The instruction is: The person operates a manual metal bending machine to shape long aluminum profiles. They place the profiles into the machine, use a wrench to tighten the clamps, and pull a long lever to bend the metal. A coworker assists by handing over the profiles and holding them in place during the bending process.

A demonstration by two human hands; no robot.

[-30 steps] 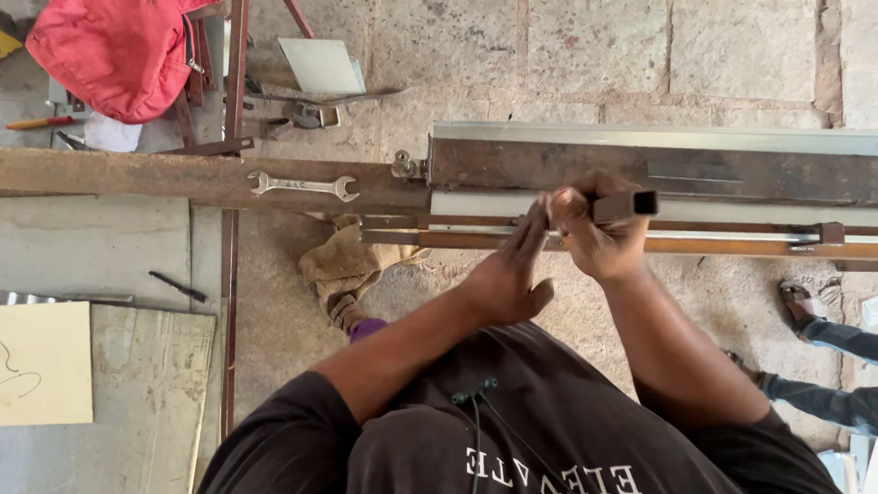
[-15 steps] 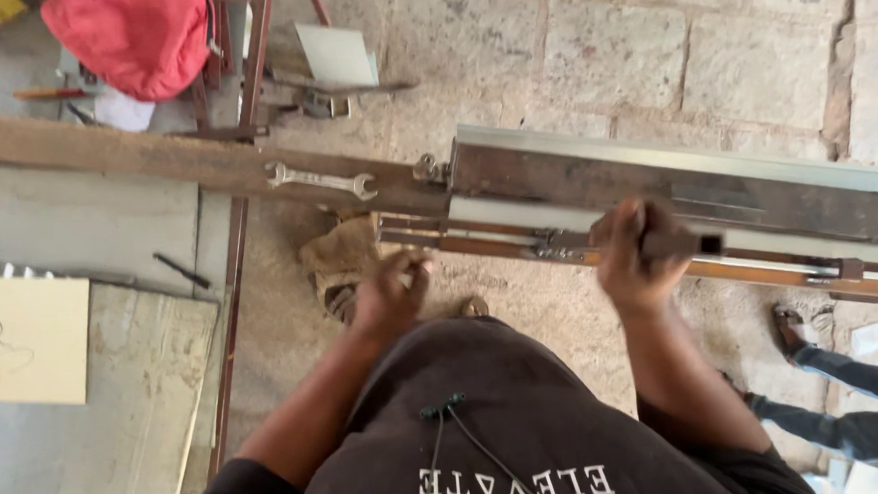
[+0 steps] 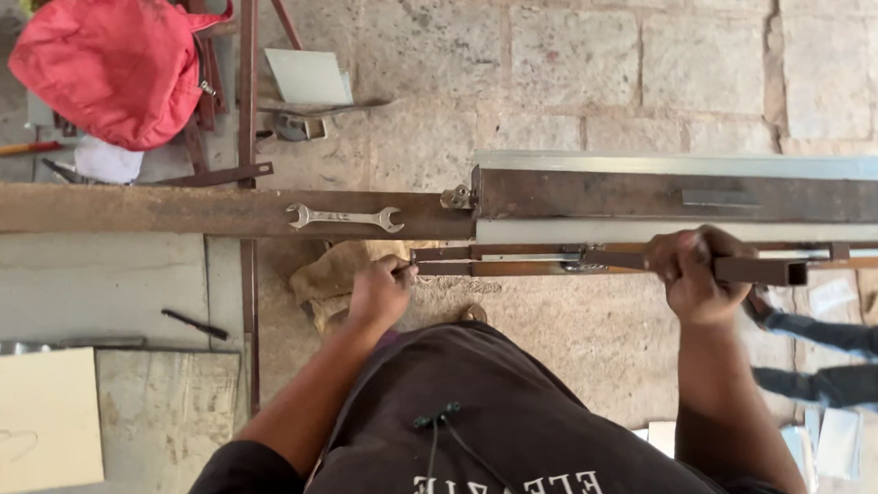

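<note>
My right hand (image 3: 696, 274) is closed around a brown square metal tube (image 3: 761, 269) whose open end sticks out to the right. My left hand (image 3: 379, 291) pinches the left end of thin rusty metal bars (image 3: 520, 260) that run rightward under a long steel beam (image 3: 676, 192). Both hands sit level, about a third of the frame apart. A silver open-ended wrench (image 3: 345, 218) lies on the rusty beam (image 3: 157, 209) just above my left hand.
A red bag (image 3: 114, 62) hangs on a metal frame at top left. A tan cloth (image 3: 332, 277) lies on the stone floor below the wrench. Another person's legs in jeans (image 3: 845, 356) are at right. A pale board (image 3: 30, 421) rests at lower left.
My hands, close together on the tube a second ago, have spread apart: the left moved left to the bar ends, the right moved right along with the tube.
</note>
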